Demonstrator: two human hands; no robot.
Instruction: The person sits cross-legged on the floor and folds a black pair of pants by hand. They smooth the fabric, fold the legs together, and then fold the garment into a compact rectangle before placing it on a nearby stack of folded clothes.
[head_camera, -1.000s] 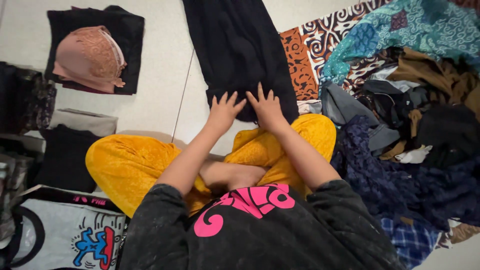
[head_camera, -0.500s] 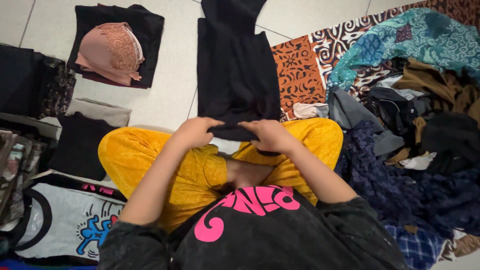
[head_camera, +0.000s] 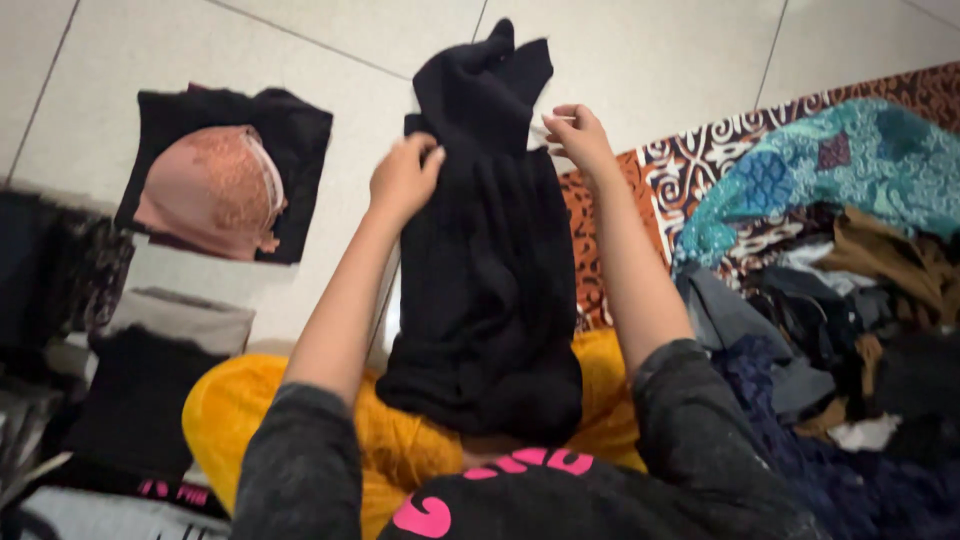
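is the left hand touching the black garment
Touching: the head view shows the left hand closed on the black garment's edge, fabric pinched under its fingers.

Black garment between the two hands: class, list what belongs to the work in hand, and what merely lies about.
In hand:
black garment
left hand, gripping its upper edge
right hand, gripping the other side

Lying about:
pink bra on folded black cloth
heap of mixed clothes
tiled floor

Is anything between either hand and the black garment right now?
Nothing visible. The left hand and right hand each already pinch the black garment directly at its far end.
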